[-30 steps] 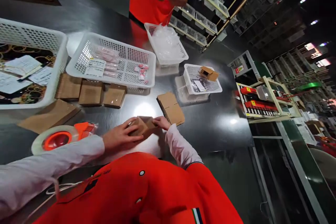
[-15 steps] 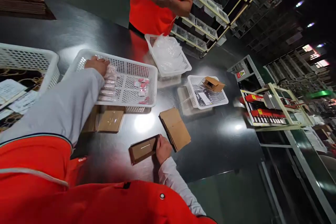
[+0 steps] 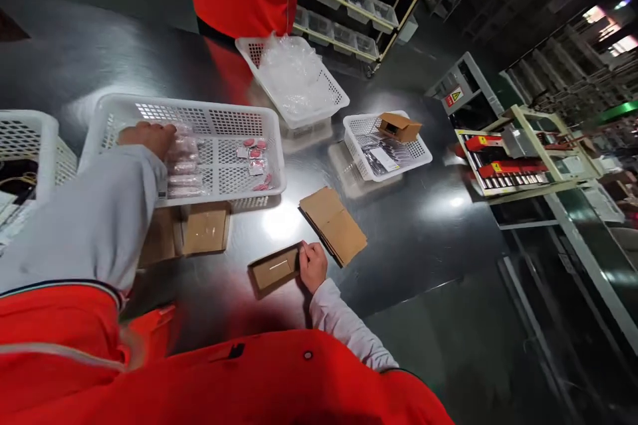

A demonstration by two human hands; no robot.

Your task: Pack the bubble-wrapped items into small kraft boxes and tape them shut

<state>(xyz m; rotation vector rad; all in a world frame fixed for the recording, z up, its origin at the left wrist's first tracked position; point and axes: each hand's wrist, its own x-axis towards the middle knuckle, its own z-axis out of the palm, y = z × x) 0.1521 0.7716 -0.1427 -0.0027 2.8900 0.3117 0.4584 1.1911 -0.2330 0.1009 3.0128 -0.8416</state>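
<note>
Near edge of table (image 3: pixel 423 239): right hand (image 3: pixel 313 265) pins the small open cardboard box (image 3: pixel 275 269) by its right end, grip closed on the flap. Left hand (image 3: pixel 147 137) is far-left inside the white mesh basket (image 3: pixel 199 106), fingers on the pink sachet packs (image 3: pixel 183 166); grip state can't tell, fingers hidden. Risks, imo: box held at one end only, glossy top, so it could skid or pivot; left sleeve could drag packs out over the rim. Table is dark, reflective, w/ flat carton blanks (image 3: pixel 333 224) just right of box. Bin racks far side, dim factory floor.
</note>
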